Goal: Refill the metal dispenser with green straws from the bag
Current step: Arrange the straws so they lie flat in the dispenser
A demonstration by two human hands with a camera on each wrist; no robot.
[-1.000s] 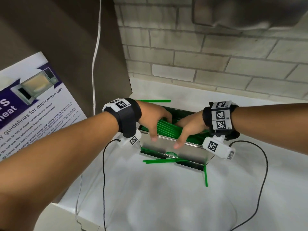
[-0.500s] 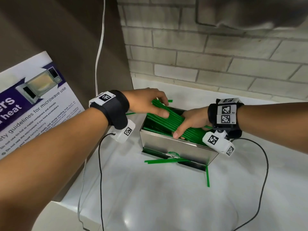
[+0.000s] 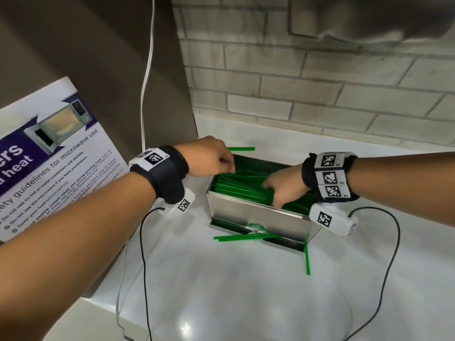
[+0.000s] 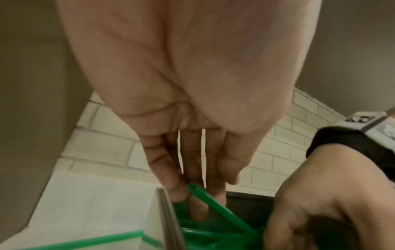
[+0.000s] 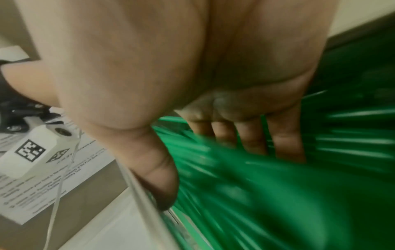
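Fingers pinch one straw (left hand) — dispenser full.

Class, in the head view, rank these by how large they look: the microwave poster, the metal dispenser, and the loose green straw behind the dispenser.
1. microwave poster, though it lies nearer the camera.
2. metal dispenser.
3. loose green straw.

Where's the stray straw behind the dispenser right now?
In the head view, the stray straw lies on the counter behind the dispenser, beside the left hand.
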